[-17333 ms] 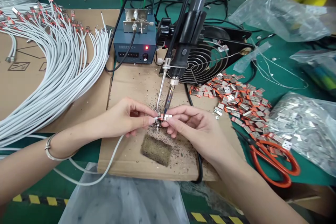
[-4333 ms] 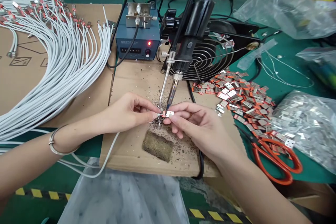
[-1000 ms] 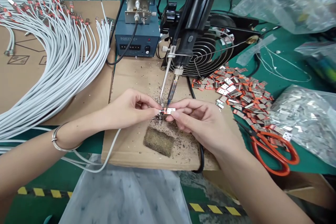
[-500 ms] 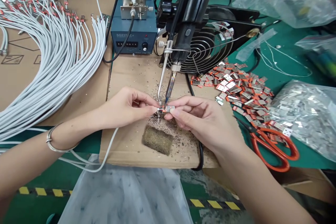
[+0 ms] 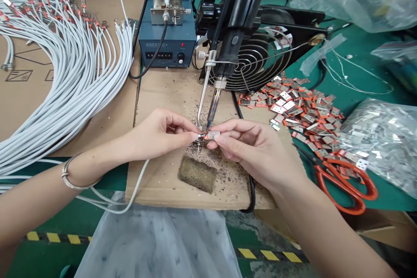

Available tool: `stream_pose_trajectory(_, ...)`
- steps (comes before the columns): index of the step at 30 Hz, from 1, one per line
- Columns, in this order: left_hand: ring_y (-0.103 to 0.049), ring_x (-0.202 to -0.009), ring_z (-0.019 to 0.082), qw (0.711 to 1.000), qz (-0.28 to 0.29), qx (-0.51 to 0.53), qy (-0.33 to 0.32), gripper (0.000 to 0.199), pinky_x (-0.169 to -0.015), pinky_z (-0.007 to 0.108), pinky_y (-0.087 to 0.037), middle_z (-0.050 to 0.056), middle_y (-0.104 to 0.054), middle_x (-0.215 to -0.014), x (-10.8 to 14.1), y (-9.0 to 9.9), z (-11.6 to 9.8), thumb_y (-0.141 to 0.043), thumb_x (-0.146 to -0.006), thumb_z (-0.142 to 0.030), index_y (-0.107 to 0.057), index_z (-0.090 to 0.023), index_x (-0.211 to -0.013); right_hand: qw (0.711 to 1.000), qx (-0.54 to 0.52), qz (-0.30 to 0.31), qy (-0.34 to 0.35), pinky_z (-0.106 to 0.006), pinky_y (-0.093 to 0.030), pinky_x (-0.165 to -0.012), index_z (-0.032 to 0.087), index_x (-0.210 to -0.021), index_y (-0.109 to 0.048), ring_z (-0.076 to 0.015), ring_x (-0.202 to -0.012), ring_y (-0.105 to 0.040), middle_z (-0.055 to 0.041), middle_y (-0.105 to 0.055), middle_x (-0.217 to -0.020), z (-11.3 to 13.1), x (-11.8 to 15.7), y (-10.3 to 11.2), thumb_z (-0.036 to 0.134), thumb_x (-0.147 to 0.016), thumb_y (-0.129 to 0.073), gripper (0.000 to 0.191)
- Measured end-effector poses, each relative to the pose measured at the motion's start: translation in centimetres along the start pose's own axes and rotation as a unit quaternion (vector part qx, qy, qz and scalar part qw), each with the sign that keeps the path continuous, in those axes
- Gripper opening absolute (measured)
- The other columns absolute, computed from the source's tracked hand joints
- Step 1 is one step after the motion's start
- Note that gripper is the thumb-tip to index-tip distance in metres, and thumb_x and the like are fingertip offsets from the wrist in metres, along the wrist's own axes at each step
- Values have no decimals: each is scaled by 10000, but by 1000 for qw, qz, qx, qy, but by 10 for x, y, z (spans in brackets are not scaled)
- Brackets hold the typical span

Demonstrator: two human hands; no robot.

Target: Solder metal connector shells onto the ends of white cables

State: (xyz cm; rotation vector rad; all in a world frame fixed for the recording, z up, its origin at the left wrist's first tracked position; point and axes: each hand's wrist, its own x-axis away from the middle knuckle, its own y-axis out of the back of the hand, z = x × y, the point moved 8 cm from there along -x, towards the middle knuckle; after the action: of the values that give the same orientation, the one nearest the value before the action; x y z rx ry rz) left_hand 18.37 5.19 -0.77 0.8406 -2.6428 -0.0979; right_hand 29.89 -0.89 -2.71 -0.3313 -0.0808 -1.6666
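My left hand (image 5: 169, 132) pinches the end of a white cable (image 5: 139, 180), whose length drops below the wrist toward the left. Between thumb and fingers, my right hand (image 5: 249, 141) grips a USB connector (image 5: 213, 135) with a silver shell and an orange-red part. Cable end and connector meet under the tip of a mounted soldering iron (image 5: 212, 108). The bent metal feed tube (image 5: 202, 95) comes down just left of the iron. My fingertips hide the exact join. A worn brown sponge (image 5: 197, 174) lies on the cardboard below my hands.
White cables (image 5: 94, 78) are heaped at left. A blue solder feeder (image 5: 167, 45) and a fan (image 5: 257, 61) stand behind. Loose connectors (image 5: 302, 108), orange-handled scissors (image 5: 348, 184) and a plastic bag of metal parts (image 5: 384, 139) lie at right. Debris covers the cardboard (image 5: 156, 95).
The whole view has shifted slightly, so everything sits a little further right. Both hands keep the same hold under the iron tip. The feeder's red light now glows brighter.
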Motion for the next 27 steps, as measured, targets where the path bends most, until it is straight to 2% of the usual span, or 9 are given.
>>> stream_pose_trajectory(3,-350,-392,24,1000,-3,-2,-3,91,-387,158,-294,-67,-551,-504,0,0,0,-600,-740,-136,-686,-110,-751,1000,-1,4,2,-177,-387,-390,198,-776,-700,-100,-512,-598,-18,-701,-614,1,0,-2,276,-674,-757,140)
stream_pose_trajectory(6,-445,-470,39,1000,-9,-8,-10,97,-445,151,-350,-34,-630,-586,-1,1,1,-609,-733,-140,-697,-111,-761,1000,16,-9,0,-178,-396,-390,190,-766,-698,-104,-516,-603,-25,-701,-624,2,0,-2,266,-666,-759,139)
stream_pose_trajectory(13,-518,-540,68,999,-10,-34,-21,128,-477,166,-380,8,-697,-698,-1,2,1,-608,-736,-171,-716,-121,-783,999,29,-12,6,-189,-414,-403,188,-772,-690,-108,-513,-601,-26,-704,-631,4,1,-3,246,-668,-749,133)
stream_pose_trajectory(20,-330,-383,24,1000,0,-16,-9,110,-361,165,-252,-56,-578,-522,1,1,1,-597,-743,-146,-700,-118,-772,1000,27,-9,4,-177,-400,-407,183,-763,-695,-92,-501,-588,-20,-703,-622,4,2,-3,237,-690,-740,102)
stream_pose_trajectory(27,-320,-375,25,1000,8,2,1,93,-367,172,-260,-71,-530,-490,3,-1,1,-598,-753,-153,-688,-127,-756,1000,-1,16,-2,-155,-392,-415,184,-778,-704,-75,-505,-586,-18,-708,-628,2,3,-3,247,-705,-743,104)
